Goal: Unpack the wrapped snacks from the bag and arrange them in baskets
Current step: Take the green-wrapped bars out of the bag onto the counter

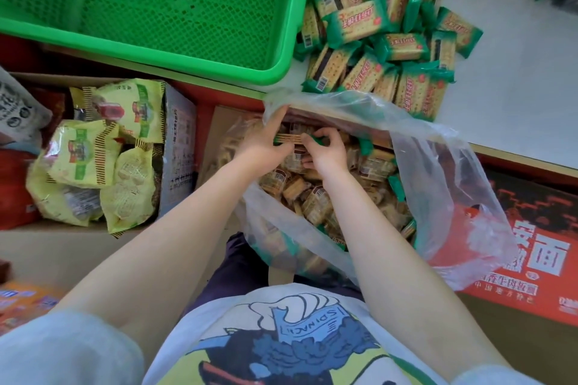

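Fingers point(325, 137) pinching cracker packet point(289, 138), bag point(438, 172), green basket point(187, 69) beyond

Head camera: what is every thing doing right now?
Green basket: upright, nothing visible inside.
Plastic bag: open, full of wrapped crackers.
Cracker pile: loose on the white shelf, beside the basket.
Left hand: holding a cracker packet.
Right hand: pinching the same packet.

A cardboard box point(179, 147) holds yellow packets point(84, 153); a red printed carton point(528, 262) lies at right.
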Motion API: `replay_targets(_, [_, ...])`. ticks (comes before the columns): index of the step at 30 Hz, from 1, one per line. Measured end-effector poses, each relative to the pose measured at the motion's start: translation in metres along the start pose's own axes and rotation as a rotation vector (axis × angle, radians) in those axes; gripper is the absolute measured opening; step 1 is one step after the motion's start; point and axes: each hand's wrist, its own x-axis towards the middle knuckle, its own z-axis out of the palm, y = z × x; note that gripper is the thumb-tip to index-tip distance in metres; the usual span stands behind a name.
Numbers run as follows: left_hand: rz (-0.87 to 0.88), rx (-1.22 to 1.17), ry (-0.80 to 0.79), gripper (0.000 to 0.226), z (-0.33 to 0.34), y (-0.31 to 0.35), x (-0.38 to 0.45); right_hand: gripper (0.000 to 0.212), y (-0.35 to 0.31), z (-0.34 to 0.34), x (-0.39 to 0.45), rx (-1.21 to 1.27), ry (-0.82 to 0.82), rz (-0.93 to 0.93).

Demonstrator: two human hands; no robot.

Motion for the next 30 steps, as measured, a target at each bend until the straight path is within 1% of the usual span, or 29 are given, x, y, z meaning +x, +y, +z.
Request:
replay_targets(2, [0.016, -0.008, 0.0, 0.079, 0.0, -0.001, 0.0, 0.006, -0.001, -0.001, -0.002, 0.013, 0.001, 0.013])
replay_targets(6, [0.03, -0.035, -0.002, 0.078, 0.003, -0.007, 0.003, 0.017, 0.002, -0.005, -0.004, 0.014, -0.006, 0.01])
replay_targets(9, [0.035, -0.051, 0.03, 0.076, 0.004, -0.007, -0.001, 0.014, 0.002, -0.013, -0.013, -0.039, 0.013, -0.017])
replay_targets(11, [0.017, -0.069, 0.049, 0.073, 0.005, -0.006, -0.011, 0.019, -0.001, -0.025, -0.026, -0.069, 0.025, -0.044])
replay_targets(14, [0.011, -0.113, 0.039, 0.068, 0.005, -0.004, -0.026, 0.021, -0.018, -0.057, -0.057, -0.213, -0.04, -0.088])
replay_targets(16, [-0.009, -0.104, 0.04, 0.058, 0.002, 0.003, -0.036, 0.023, -0.036, -0.081, -0.076, -0.279, -0.08, -0.149])
replay_targets(17, [-0.023, -0.08, 0.087, 0.051, 0.001, 0.007, -0.04, 0.025, -0.048, -0.091, -0.086, -0.272, -0.084, -0.188])
replay_targets(20, [-0.004, 0.012, 0.39, 0.032, 0.0, 0.02, -0.05, 0.027, -0.087, -0.11, -0.099, -0.107, -0.024, -0.285])
replay_targets(21, [0.013, 0.028, 0.456, 0.028, 0.0, 0.023, -0.053, 0.027, -0.102, -0.113, -0.099, -0.038, 0.009, -0.332])
replay_targets(22, [0.031, 0.026, 0.475, 0.026, 0.0, 0.026, -0.056, 0.026, -0.114, -0.114, -0.094, 0.022, 0.03, -0.377])
replay_targets(24, [0.051, 0.001, 0.407, 0.023, 0.003, 0.031, -0.063, 0.023, -0.132, -0.111, -0.076, 0.084, 0.022, -0.416])
replay_targets(27, [0.032, 0.056, 0.252, 0.024, 0.015, 0.031, -0.072, 0.032, -0.136, -0.101, -0.046, 0.031, -0.064, -0.337])
replay_targets(30, [0.012, 0.073, 0.216, 0.025, 0.03, 0.024, -0.077, 0.031, -0.122, -0.101, -0.042, -0.008, -0.076, -0.314])
